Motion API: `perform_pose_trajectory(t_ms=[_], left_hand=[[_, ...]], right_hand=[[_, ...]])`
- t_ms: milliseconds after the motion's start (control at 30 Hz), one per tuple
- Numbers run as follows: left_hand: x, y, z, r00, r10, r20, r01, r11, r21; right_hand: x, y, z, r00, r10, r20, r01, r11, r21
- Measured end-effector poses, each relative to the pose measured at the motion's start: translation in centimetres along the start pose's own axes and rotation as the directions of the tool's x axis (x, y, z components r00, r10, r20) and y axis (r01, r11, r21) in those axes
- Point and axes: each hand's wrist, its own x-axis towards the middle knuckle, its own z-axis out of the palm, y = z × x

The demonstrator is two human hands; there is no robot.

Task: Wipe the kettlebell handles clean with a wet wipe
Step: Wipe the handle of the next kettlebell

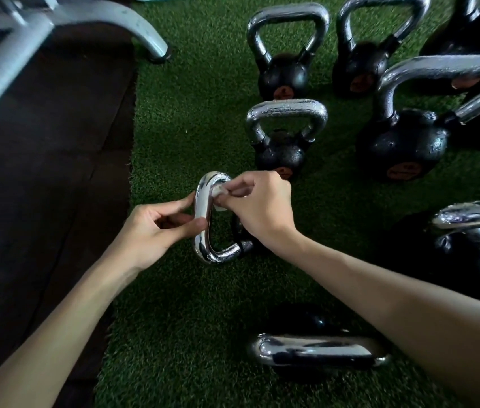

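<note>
Centre of the turf [174,304], between my two hands: kettlebell handle [201,231]. It is a chromed loop, smooth and mirror-bright, a rounded bar bent into a long D. It stands on edge, straight bar to the left. The black bell [243,242] lies to the right, mostly hidden under my right wrist.

Left hand [147,231]: fingers curled, thumb and forefinger pinching the straight bar from the left, about midway along it.

Right hand [262,210]: fingers [241,187] bunched tight on the wet wipe [218,198], a small crumpled white wad. The wipe is pressed against the inside of the loop at its far bend and touches the chrome. Only a scrap shows past my fingertips.

Turf is green, short synthetic pile, slightly fuzzy. Left of it is a dark rubber mat [41,172], flat and matte. Far left is a pale grey metal frame [109,16], painted, with a curved leg ending on a dark foot.

Small kettlebell [281,154] just beyond my right hand: black pebbled bell, rougher chrome handle, orange label low on the front. Large kettlebell [403,145] to its right has the same finish and a thicker handle. Near kettlebell [318,353] sits beside my right forearm, its glossy handle uppermost and its body dark beneath.
</note>
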Motion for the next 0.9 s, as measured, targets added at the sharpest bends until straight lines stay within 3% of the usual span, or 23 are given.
perform_pose_trajectory(t_ms=[200,400,567,700,767,900], left_hand=[[0.1,0.1,-0.2,1.0,-0.013,0.001,0.013,0.999,0.039],[0.5,1.6,0.6,0.999,0.036,-0.017,-0.033,0.989,0.142],[2.0,4.1,1.1,0.996,0.078,0.038,-0.086,0.937,0.338],[3.4,7.6,2.5,0.98,0.092,0.177,-0.169,0.853,0.493],[3.8,10.0,4.1,0.962,0.077,0.264,-0.22,0.791,0.571],[3.5,13.5,8.4,0.903,0.123,0.412,-0.411,0.53,0.742]], right_hand=[[0.4,1.3,0.6,0.995,-0.054,-0.08,0.033,0.969,-0.243],[0.9,1.0,-0.4,0.987,-0.102,-0.122,0.071,0.969,-0.238],[0.8,1.0,-3.4,0.987,-0.023,-0.158,-0.021,0.962,-0.272],[0.8,-0.1,-9.2,0.963,-0.053,-0.266,-0.038,0.945,-0.324],[0.7,-0.8,-12.5,0.97,-0.056,-0.237,-0.05,0.907,-0.419],[0.3,-2.5,-17.4,0.991,0.009,-0.136,-0.087,0.815,-0.574]])
